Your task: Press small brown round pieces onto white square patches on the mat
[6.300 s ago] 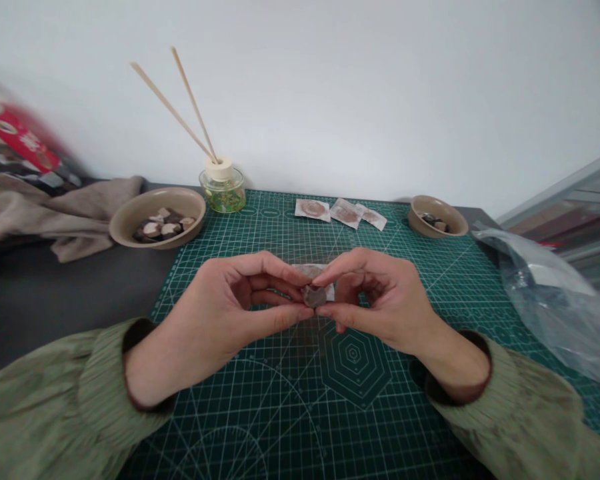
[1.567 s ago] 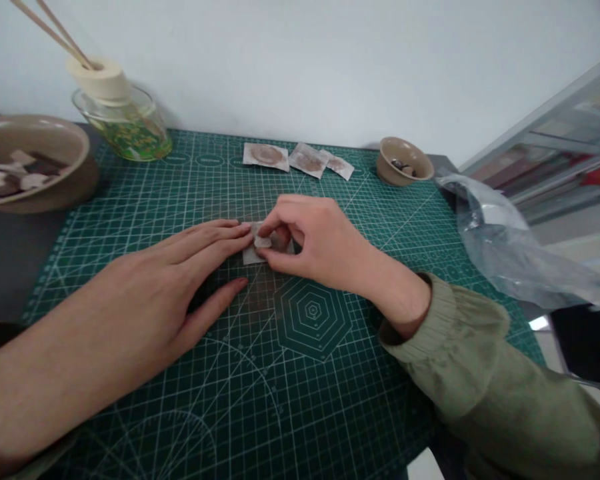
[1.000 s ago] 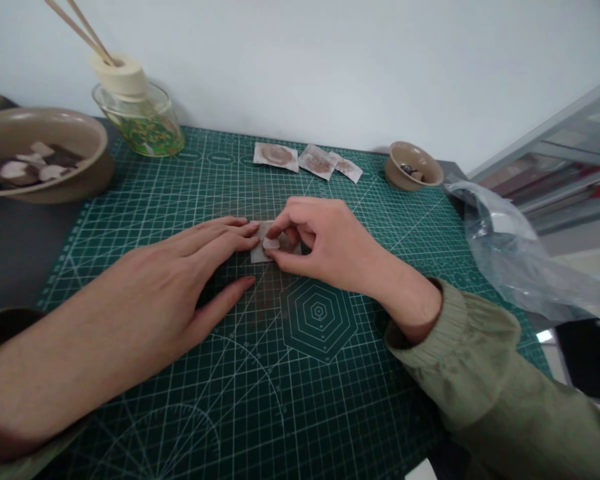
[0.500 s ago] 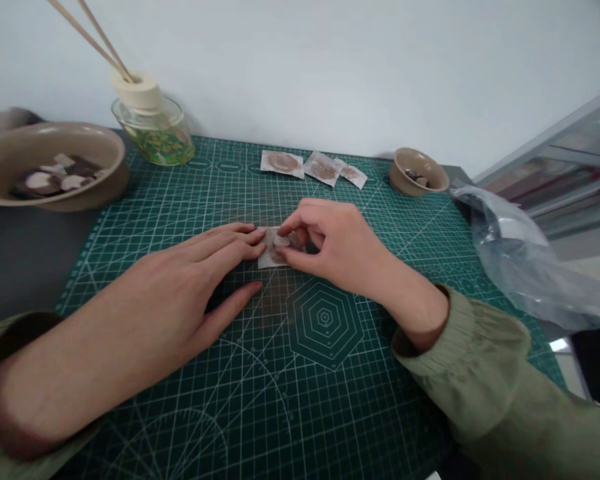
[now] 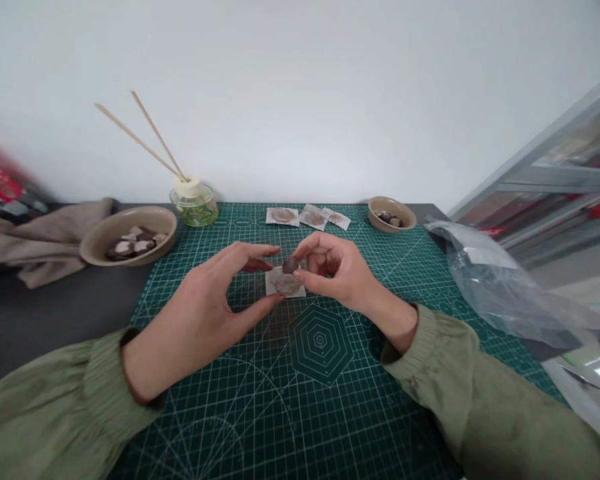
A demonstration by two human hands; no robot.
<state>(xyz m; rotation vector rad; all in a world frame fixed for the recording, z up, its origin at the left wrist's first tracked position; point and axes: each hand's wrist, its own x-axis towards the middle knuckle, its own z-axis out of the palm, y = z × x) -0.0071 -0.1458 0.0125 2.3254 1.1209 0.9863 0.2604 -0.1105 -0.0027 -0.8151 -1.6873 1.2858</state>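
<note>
Between the thumb and fingertips of my right hand (image 5: 333,267) is a small dark brown, roundish piece (image 5: 290,265), tilted up over a white paper square. The paper square (image 5: 275,288), which carries a brown smudged patch, lies flat on the green cutting mat (image 5: 325,413). My left hand (image 5: 215,287) is open to the left of the paper, fingers and thumb spread apart. Its thumb tip is at the paper's front edge; whether it touches cannot be told. The left fingertips are close to the brown piece, apparently holding nothing.
Behind lie several brown-stained paper squares (image 5: 283,216). A tan bowl (image 5: 166,248) with dark and pale pieces stands left, beside a grey-brown cloth (image 5: 55,230). A reed diffuser (image 5: 194,203) stands near the wall. Right are a smaller bowl (image 5: 410,219) and a clear plastic bag (image 5: 500,273).
My left hand has lifted from the paper and spread its fingers. My right hand has raised the piece, its dark side now showing. The head view has tilted up.
</note>
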